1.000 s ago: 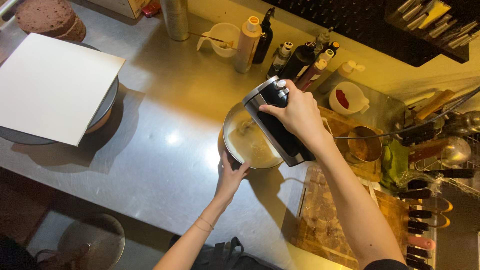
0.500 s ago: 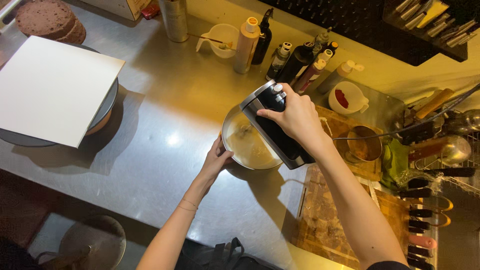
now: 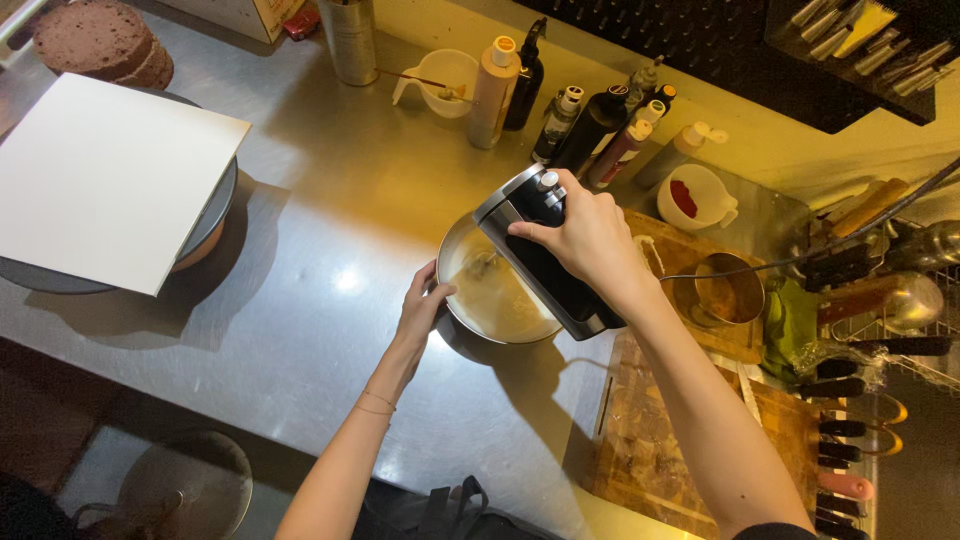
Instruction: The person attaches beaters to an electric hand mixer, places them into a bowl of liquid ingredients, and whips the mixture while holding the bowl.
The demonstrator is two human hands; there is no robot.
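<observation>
Head view: right hand wrapped shut around black hand mixer, held directly over steel bowl, long axis slanting toward cutting board. Left hand, fingers curled, steadying bowl's near-left rim.

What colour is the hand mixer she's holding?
The hand mixer is black with silver trim, seen in the head view.

Bowl mid-counter, hand mixer above it — right hand on top, left hand at the bowl's left rim. Board on turntable far left, cake layers behind. Bottles behind the bowl — wooden board to its right.
</observation>
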